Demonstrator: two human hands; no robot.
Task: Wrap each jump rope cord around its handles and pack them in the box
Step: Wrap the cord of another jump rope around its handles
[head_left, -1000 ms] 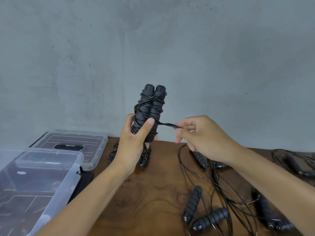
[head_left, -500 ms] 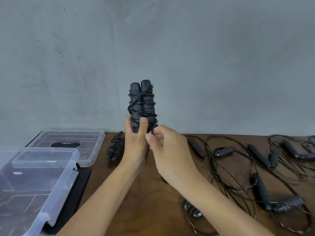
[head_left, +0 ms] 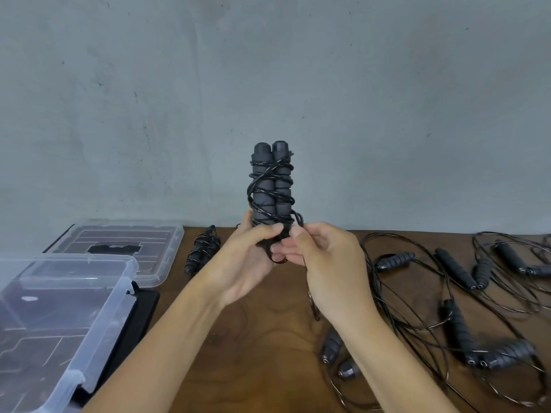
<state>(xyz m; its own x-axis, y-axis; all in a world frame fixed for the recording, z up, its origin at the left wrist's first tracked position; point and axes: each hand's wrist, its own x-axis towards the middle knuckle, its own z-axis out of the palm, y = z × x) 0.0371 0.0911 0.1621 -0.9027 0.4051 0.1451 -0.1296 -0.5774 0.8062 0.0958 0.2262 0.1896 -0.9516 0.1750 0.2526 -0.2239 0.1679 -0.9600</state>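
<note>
My left hand [head_left: 241, 257] grips the lower end of a pair of black foam jump rope handles [head_left: 269, 183], held upright side by side above the table's far edge. Black cord winds around them in several turns. My right hand [head_left: 325, 263] pinches the loose cord end [head_left: 284, 234] right at the base of the handles, beside my left thumb. A clear plastic box [head_left: 59, 311] stands at the left. One wrapped jump rope [head_left: 201, 248] lies on the table behind my left hand.
The box's clear lid [head_left: 125, 242] lies flat behind the box. Several unwrapped jump ropes [head_left: 459, 320] with tangled cords spread over the right half of the wooden table [head_left: 268, 353]. A grey wall rises behind.
My right hand pulled the cord end in from the right to the base of the handles and now pinches it there. The bundle stayed upright in my left hand.
</note>
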